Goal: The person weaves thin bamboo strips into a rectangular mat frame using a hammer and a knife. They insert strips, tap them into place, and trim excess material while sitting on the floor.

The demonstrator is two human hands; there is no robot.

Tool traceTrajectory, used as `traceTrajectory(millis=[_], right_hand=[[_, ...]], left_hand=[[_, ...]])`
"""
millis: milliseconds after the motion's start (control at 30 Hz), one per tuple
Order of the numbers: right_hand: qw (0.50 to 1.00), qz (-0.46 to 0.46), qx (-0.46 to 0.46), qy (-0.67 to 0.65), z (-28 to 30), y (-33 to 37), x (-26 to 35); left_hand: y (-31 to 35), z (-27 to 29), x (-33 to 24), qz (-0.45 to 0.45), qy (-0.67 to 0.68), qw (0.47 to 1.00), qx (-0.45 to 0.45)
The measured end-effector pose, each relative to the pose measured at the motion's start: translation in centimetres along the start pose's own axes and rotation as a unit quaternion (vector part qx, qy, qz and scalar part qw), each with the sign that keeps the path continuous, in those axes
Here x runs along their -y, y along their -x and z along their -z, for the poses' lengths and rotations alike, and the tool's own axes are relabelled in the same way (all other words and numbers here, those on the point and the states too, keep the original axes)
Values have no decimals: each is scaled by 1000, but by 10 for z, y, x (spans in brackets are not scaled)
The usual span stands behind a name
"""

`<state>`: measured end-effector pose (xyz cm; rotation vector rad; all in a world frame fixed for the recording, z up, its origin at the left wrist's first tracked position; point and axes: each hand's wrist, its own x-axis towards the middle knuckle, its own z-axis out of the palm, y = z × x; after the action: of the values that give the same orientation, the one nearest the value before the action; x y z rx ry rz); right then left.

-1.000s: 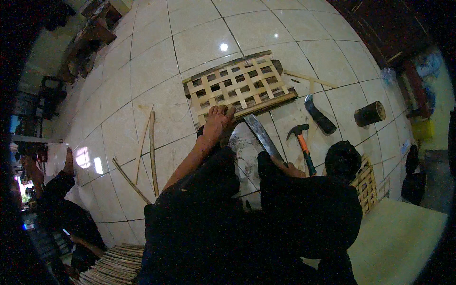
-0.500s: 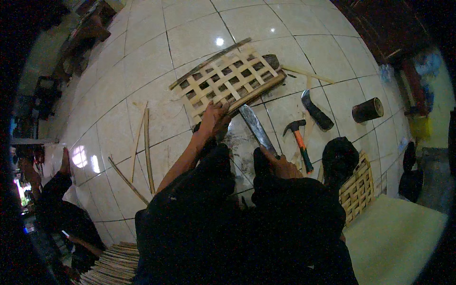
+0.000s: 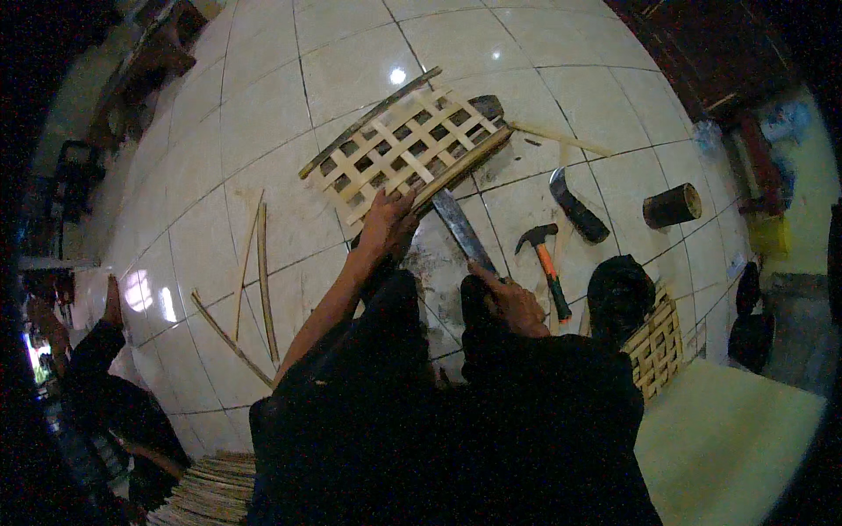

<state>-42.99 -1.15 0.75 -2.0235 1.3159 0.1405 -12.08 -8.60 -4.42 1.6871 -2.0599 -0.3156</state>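
1. The right hand's (image 3: 516,305) fingers clamp the knife (image 3: 462,226), its blade pointing forward-left.
2. The left hand (image 3: 390,223) touches the lattice's (image 3: 410,161) near-left edge; whether its fingers clamp or press, I cannot tell.
3. Right of the knife lies the hammer (image 3: 548,261); farther right, the cylinder (image 3: 668,206), its inside unreadable.
4. The lattice lies ahead over a block (image 3: 486,107), long axis running near-left to far-right.
5. Floor (image 3: 351,44) stretches beyond.
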Motion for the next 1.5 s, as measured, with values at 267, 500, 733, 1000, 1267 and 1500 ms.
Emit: traceTrajectory(millis=[267,500,733,1000,1267,1500], right_hand=[[959,162,-2,-234,6,-7,-1],[996,55,-29,-71,20,7,22],[997,-70,-18,-3,53,17,3],[959,9,9,-282,39,8,-14],[988,-156,1,-2,59,26,15],[973,-22,-78,-217,46,6,-23]], left_hand=[[7,0,11,-31,53,997,-45],[10,4,11,18,144,988,-44],[15,4,4,48,3,999,16],[0,20,7,-78,45,996,-8],[22,-44,69,110,507,854,-42],[10,8,23,-54,-7,997,46]])
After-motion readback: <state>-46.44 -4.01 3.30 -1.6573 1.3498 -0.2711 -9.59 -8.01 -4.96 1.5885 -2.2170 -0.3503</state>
